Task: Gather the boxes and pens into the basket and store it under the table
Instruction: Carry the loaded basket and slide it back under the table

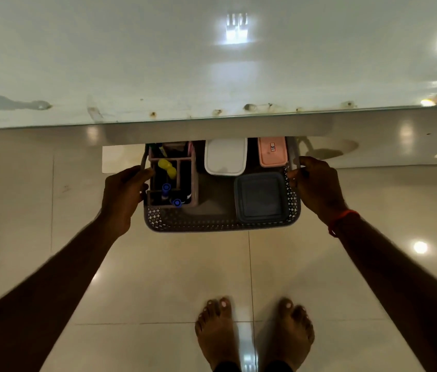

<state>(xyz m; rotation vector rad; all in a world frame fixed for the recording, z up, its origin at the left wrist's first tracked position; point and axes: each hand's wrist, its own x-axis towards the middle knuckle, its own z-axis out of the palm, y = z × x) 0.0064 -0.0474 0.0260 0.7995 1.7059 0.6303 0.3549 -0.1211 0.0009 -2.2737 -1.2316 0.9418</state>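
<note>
1. The basket sits low at the floor, its far end already under the worktop edge, near end out in the open.
2. The left hand is closed on the basket's left rim; the right hand is closed on the right rim.
3. Inside: a white box, a pink box, a grey box, and an organiser with pens at the left.
4. The load looks light, but the perforated plastic walls likely flex; gripping both side rims keeps it level.
5. The upright pens could tip if it tilts; the glossy tiles should let it slide easily.
</note>
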